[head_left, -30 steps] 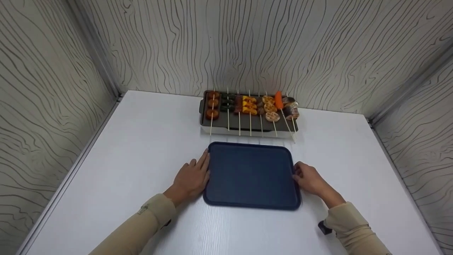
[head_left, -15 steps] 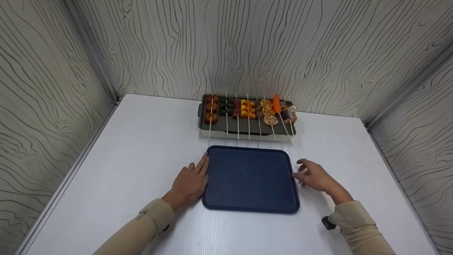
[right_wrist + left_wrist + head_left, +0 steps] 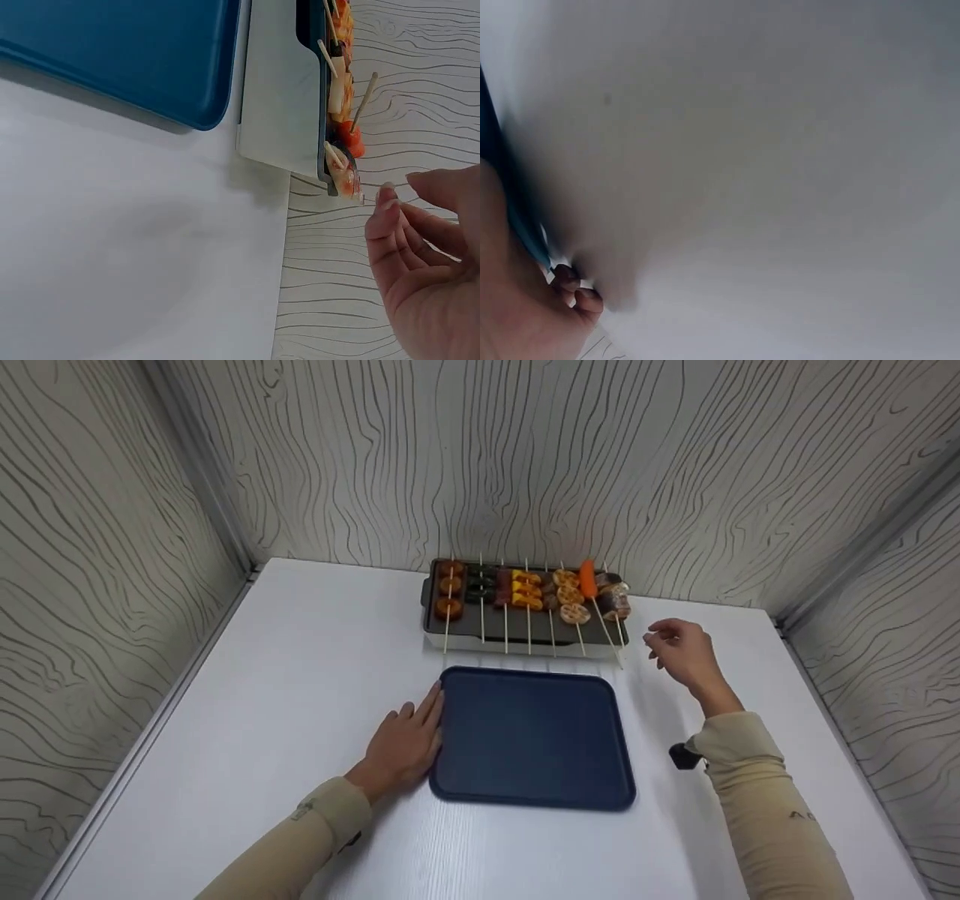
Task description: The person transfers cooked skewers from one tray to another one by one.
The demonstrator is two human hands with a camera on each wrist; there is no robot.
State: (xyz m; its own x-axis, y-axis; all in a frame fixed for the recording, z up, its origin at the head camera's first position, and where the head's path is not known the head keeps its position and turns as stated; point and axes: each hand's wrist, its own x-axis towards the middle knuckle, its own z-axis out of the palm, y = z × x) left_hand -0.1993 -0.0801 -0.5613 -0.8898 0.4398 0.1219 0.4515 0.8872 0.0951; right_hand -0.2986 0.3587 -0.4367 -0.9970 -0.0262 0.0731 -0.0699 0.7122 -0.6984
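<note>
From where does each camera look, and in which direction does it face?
Head: worn on the head, facing forward and down at the blue rectangular tray and black-topped white rectangular grill; both sleeved arms, left grip and right grip show.
Left wrist: on that wrist, facing the flat white table; the tray's edge and part of the left grip show at left.
Right wrist: on that wrist, facing a tray corner, the grill's end and white wood-patterned wall; right grip at right.
Shared: head and right wrist both show tray, grill, right grip.
</note>
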